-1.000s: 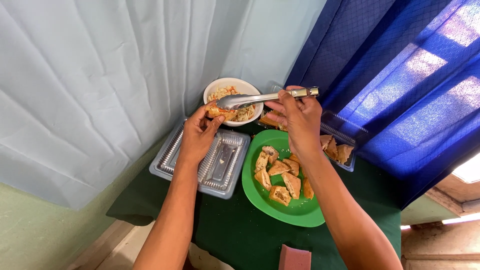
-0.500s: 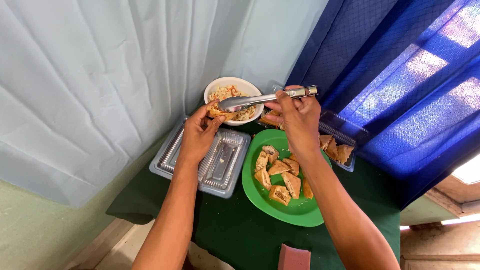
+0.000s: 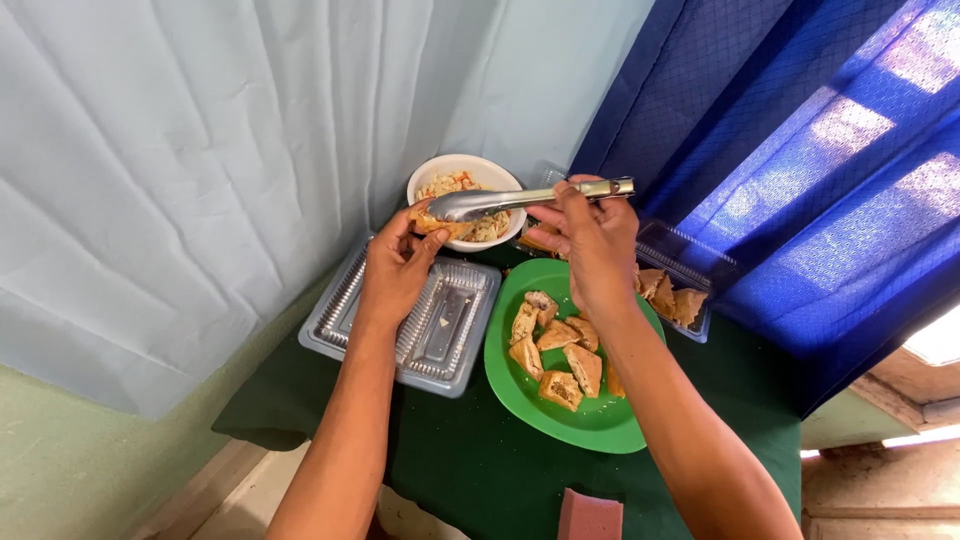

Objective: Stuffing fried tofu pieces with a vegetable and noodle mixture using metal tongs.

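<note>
- The left hand is raised over the foil tray; its fingers are closed around a fried pocket, at the near edge of the bowl.
- The right hand holds metal tongs by the handle end, fingers wrapped tight around it.
- The tongs lie almost level over the bowl, with the spoon-shaped tips just above the pocket; I cannot tell if they touch it.
- The bowl is white, holds a mixed filling, and stands at the back of the bench, near the pale curtain.
- The bench has a dark green cloth.
- A green plate just beside the tray carries several filled pockets.
- Behind the plate, a clear box holds more fried pieces; the right wrist partly hides it.
- A blue curtain hangs to the right.
- A pink block lies at the near edge of the bench.
</note>
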